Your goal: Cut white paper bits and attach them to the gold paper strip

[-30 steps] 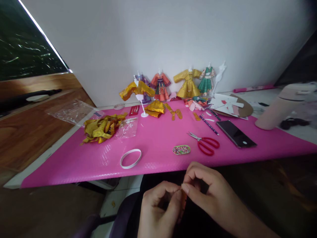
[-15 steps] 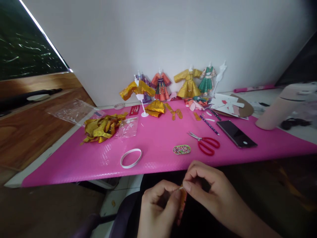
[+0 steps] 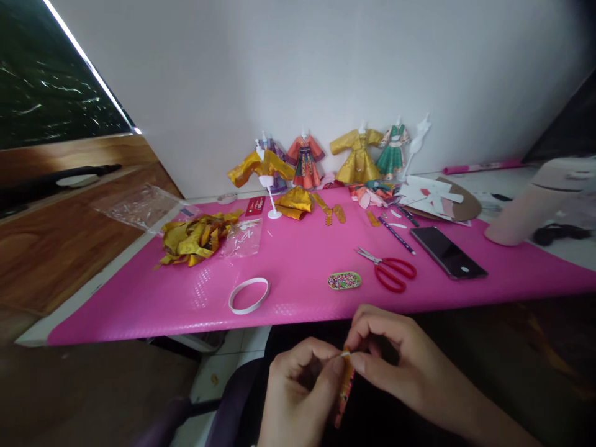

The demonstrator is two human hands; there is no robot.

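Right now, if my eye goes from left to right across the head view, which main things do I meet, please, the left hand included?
Gold fabric scraps → white ring → left hand → orange patterned strip → red-handled scissors → phone → pale bottle.

Orange patterned strip (image 3: 344, 392) part-hidden by my left fingers (image 3: 329, 376), white sliver (image 3: 345, 354) at its top too small to identify, purple dress (image 3: 280, 181) partly behind golden jacket (image 3: 261, 166)

Cloth-like strip (image 3: 343, 397), glossy textured pink cover (image 3: 298, 248), satiny gold scraps (image 3: 193, 242), metal-bladed scissors (image 3: 376, 260), crinkled plastic bag (image 3: 135, 208)
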